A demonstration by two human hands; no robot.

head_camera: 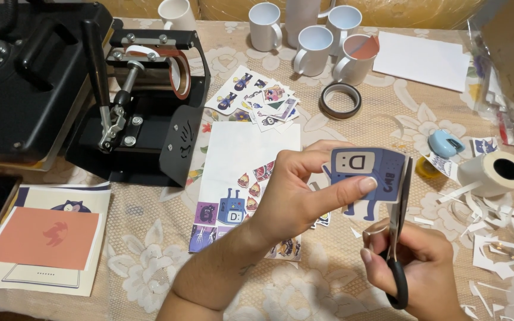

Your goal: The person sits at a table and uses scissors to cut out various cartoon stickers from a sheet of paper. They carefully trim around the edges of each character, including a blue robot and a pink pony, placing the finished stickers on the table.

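Right hand: right hand (414, 261) sits lowest and closest in the view, fingers curled through the black handles of a pair of scissors (398, 229), squeezing them.
Scissors: blades point upward, their upper part meeting the right edge of the printed cutout (367, 173); whether the blades are parted or closed cannot be told.
Left hand: left hand (295, 193) reaches in from the lower left, thumb and fingertips pinching the cutout, thumb pressed on its front.
Cutout: blue paper print of a boxy cartoon figure with a pale screen face, held up above the table, just left of the scissor blades.
Sheet: white printed sheet (242, 160) lies flat under the left hand, small colourful figures along its lower part.
Loose prints: pile of cut stickers (257, 101) beyond the sheet's top edge.
Tape: dark tape ring (340, 100) near the mugs; large pale tape roll (495, 172) at the right.
Mugs: white mugs (313, 50) grouped at the far edge.
Press: black mug heat press (144, 101) at the upper left.
Scraps: white paper trimmings (501, 238) scattered right of the hands.
Table: tablecloth (144, 249) is beige with white flowers.
Left edge: orange sheet (46, 238) on printed paper.
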